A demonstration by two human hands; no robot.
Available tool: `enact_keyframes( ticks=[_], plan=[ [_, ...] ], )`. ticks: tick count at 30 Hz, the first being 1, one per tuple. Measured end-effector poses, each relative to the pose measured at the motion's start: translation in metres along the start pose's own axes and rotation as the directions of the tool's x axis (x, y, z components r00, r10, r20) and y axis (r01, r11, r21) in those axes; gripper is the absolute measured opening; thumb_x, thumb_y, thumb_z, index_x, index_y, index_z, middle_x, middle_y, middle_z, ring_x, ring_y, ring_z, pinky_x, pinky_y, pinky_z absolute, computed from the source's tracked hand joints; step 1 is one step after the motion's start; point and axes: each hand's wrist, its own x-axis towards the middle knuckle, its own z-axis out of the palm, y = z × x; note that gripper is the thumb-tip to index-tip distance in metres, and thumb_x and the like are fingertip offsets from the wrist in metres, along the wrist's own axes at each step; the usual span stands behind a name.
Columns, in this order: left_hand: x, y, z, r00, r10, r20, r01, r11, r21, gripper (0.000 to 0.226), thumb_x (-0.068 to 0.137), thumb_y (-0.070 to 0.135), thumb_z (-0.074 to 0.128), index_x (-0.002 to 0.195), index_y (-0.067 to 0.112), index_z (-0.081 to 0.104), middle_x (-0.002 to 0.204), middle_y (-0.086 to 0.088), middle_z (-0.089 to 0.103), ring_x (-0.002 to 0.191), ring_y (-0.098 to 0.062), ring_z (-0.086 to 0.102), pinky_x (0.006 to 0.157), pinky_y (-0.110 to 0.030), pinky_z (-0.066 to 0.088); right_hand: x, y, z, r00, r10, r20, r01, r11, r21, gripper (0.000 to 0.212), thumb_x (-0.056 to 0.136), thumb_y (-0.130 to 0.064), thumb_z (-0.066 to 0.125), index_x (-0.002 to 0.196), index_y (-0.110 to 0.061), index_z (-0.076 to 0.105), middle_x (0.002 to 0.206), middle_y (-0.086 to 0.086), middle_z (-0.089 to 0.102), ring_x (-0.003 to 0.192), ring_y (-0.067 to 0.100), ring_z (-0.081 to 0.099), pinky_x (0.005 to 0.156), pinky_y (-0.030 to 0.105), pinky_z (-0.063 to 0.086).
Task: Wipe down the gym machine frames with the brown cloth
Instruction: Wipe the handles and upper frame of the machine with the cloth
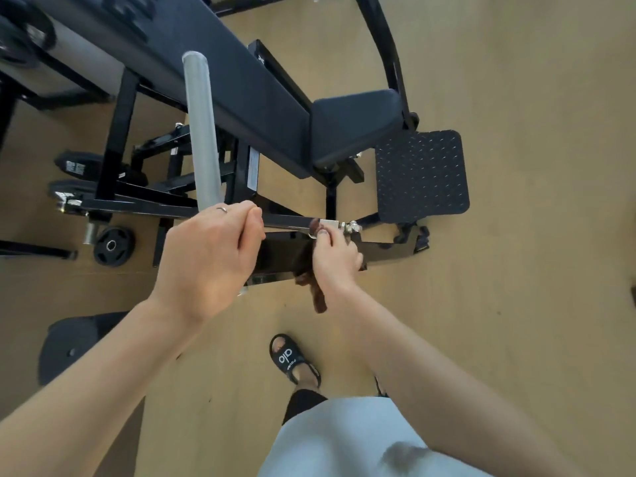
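The right hand [335,251] is pinching the brown cloth [315,290] against the black frame bar [292,221], its grip curled round the fabric while a loose tail is hanging toward 6 o'clock. The bar's long axis is running from 9 to 3 o'clock, ending in a silver bolt fitting [349,226] just beside the fingertips at 3 o'clock. The left hand [210,256] is closing round the lower end of the grey handle [203,132], which is rising toward 12 o'clock. The unwiped length appears to be lying toward 9 o'clock of the cloth, so the right hand, already on the bar, is better placed for the stroke.
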Motion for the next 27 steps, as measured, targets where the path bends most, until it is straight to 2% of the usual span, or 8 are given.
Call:
enact_keyframes(
  ticks=[2, 4, 6, 9, 13, 19, 24, 27],
  plan=[
    [0.004, 0.008, -0.004, 0.995, 0.052, 0.080, -0.066, 0.981, 0.181, 0.033, 0.107, 0.028, 0.042, 0.087, 0.012, 0.062, 0.067, 0.000, 0.057, 0.057, -0.021, 0.056, 0.049, -0.026, 0.035, -0.026, -0.002, 0.010, 0.981, -0.186, 0.051, 0.185, 0.982, 0.033, 0.030, 0.107, -0.048, 0.034, 0.129, -0.044, 0.055, 0.156, 0.005, 0.037, 0.151, 0.029, 0.018, 0.121, 0.058, 0.028],
    [0.011, 0.020, -0.002, 0.964, 0.071, 0.258, -0.182, 0.880, 0.438, 0.018, 0.100, 0.027, 0.048, 0.091, 0.013, 0.055, 0.071, -0.002, 0.054, 0.057, -0.022, 0.055, 0.048, -0.026, 0.024, -0.032, 0.003, 0.009, 0.961, -0.275, 0.027, 0.274, 0.961, 0.049, 0.030, 0.108, -0.047, 0.035, 0.128, -0.041, 0.056, 0.151, 0.001, 0.043, 0.150, 0.025, 0.023, 0.121, 0.056, 0.029],
    [0.016, 0.034, 0.016, 0.895, -0.061, 0.442, -0.212, 0.813, 0.542, 0.011, 0.098, 0.028, 0.043, 0.099, 0.017, 0.046, 0.082, -0.002, 0.046, 0.064, -0.019, 0.049, 0.050, -0.030, 0.024, -0.022, 0.011, 0.001, 0.944, -0.329, -0.009, 0.329, 0.944, 0.013, 0.031, 0.107, -0.044, 0.035, 0.125, -0.035, 0.059, 0.138, -0.006, 0.053, 0.143, 0.022, 0.034, 0.119, 0.053, 0.033],
    [0.024, 0.052, 0.065, 0.824, -0.208, 0.527, -0.158, 0.809, 0.567, 0.022, 0.099, 0.030, 0.056, 0.116, 0.017, 0.050, 0.092, -0.004, 0.048, 0.079, -0.022, 0.053, 0.064, -0.034, 0.035, 0.010, 0.026, -0.010, 0.964, -0.264, -0.037, 0.263, 0.964, -0.029, 0.034, 0.108, -0.039, 0.033, 0.120, -0.028, 0.063, 0.127, -0.006, 0.058, 0.132, 0.019, 0.042, 0.115, 0.050, 0.036],
    [0.032, 0.063, 0.122, 0.766, -0.275, 0.581, -0.163, 0.791, 0.590, 0.025, 0.100, 0.026, 0.056, 0.121, 0.013, 0.052, 0.115, -0.008, 0.062, 0.103, -0.025, 0.060, 0.076, -0.036, 0.036, 0.057, 0.045, -0.022, 0.988, -0.138, -0.071, 0.130, 0.986, -0.107, 0.038, 0.109, -0.032, 0.029, 0.123, -0.019, 0.062, 0.137, 0.005, 0.058, 0.137, 0.028, 0.039, 0.120, 0.053, 0.025],
    [0.039, 0.059, 0.177, 0.746, -0.230, 0.625, -0.221, 0.800, 0.558, 0.024, 0.102, 0.024, 0.051, 0.121, 0.011, 0.049, 0.119, -0.013, 0.058, 0.107, -0.027, 0.058, 0.084, -0.037, 0.043, 0.109, 0.072, -0.029, 0.979, -0.070, -0.191, 0.050, 0.993, -0.108, 0.040, 0.109, -0.028, 0.033, 0.119, -0.007, 0.065, 0.119, 0.010, 0.066, 0.120, 0.031, 0.054, 0.111, 0.050, 0.038],
    [0.040, 0.066, 0.218, 0.741, -0.177, 0.648, -0.295, 0.781, 0.550, 0.024, 0.104, 0.019, 0.044, 0.123, 0.008, 0.051, 0.118, -0.014, 0.058, 0.107, -0.028, 0.057, 0.089, -0.038, 0.045, 0.146, 0.095, -0.038, 0.982, -0.052, -0.183, 0.030, 0.992, -0.121, 0.041, 0.109, -0.028, 0.033, 0.119, -0.004, 0.064, 0.119, 0.013, 0.066, 0.119, 0.033, 0.054, 0.110, 0.051, 0.039],
    [0.043, 0.071, 0.245, 0.757, -0.171, 0.630, -0.299, 0.766, 0.568, 0.023, 0.103, 0.019, 0.050, 0.121, 0.007, 0.055, 0.111, -0.013, 0.058, 0.103, -0.026, 0.057, 0.084, -0.035, 0.044, 0.172, 0.113, -0.043, 0.982, -0.039, -0.183, 0.019, 0.994, -0.110, 0.043, 0.109, -0.033, 0.033, 0.124, -0.007, 0.064, 0.123, 0.012, 0.065, 0.120, 0.031, 0.054, 0.109, 0.050, 0.042]
  ],
)
